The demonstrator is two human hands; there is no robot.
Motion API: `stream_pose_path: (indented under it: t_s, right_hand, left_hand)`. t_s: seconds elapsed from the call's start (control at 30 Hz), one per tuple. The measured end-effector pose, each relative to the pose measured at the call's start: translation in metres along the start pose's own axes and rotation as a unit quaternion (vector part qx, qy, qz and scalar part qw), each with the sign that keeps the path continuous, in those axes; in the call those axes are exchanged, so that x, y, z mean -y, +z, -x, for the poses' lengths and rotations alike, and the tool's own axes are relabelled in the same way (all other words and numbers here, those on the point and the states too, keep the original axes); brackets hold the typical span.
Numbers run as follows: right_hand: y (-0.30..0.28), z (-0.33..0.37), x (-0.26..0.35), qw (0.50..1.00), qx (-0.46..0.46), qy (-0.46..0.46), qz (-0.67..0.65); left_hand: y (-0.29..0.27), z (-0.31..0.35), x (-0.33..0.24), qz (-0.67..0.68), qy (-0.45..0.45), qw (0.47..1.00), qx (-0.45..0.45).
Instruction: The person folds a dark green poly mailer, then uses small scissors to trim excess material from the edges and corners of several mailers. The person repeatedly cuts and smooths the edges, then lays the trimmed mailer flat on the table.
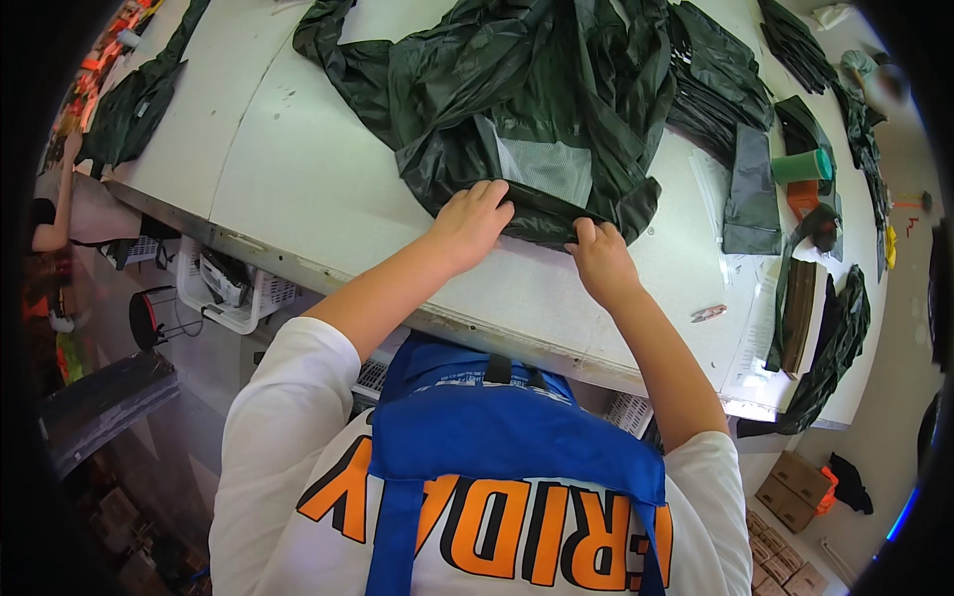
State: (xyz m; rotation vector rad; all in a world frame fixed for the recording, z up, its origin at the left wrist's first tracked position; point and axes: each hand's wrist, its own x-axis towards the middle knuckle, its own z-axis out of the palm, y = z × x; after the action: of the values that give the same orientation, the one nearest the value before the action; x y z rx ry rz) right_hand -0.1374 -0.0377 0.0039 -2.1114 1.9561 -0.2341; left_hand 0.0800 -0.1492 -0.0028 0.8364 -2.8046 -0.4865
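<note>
A shiny dark green-black garment (pixel 452 109), likely a jacket, lies spread and rumpled on the white table. A pale mesh lining (pixel 552 167) shows in its opening. My left hand (pixel 475 226) grips the garment's near edge, its fingers curled over the fold. A short way to the right, my right hand (pixel 604 260) pinches the same edge between thumb and fingers. Between my hands the edge runs as a narrow folded band.
The white table (pixel 298 189) has a small snipper (pixel 709 313) lying right of my hands. Folded dark pieces (pixel 752 189), a green cup (pixel 801 166) and a brown cardboard stack (pixel 798 316) are farther right. A white basket (pixel 234 298) sits under the left edge; another person's arm (pixel 62 204) is far left.
</note>
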Motion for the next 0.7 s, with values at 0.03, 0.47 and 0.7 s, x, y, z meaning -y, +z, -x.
stream_pose_path:
  t_s: [0.03,0.47,0.7]
  right_hand:
    - [-0.003,0.001,0.006,1.000,0.006,0.000,-0.001]
    - [0.040,0.015,0.022,0.997,-0.074,0.034,0.015]
    - [0.023,0.040,-0.009,0.924,-0.091,0.165,-0.334]
  left_hand:
    - [0.003,0.002,0.004,-0.026,0.007,1.000,-0.006]
    - [0.002,0.018,-0.006,-0.021,0.011,0.991,0.134]
    - [0.057,0.004,-0.088,0.142,-0.027,0.989,0.009]
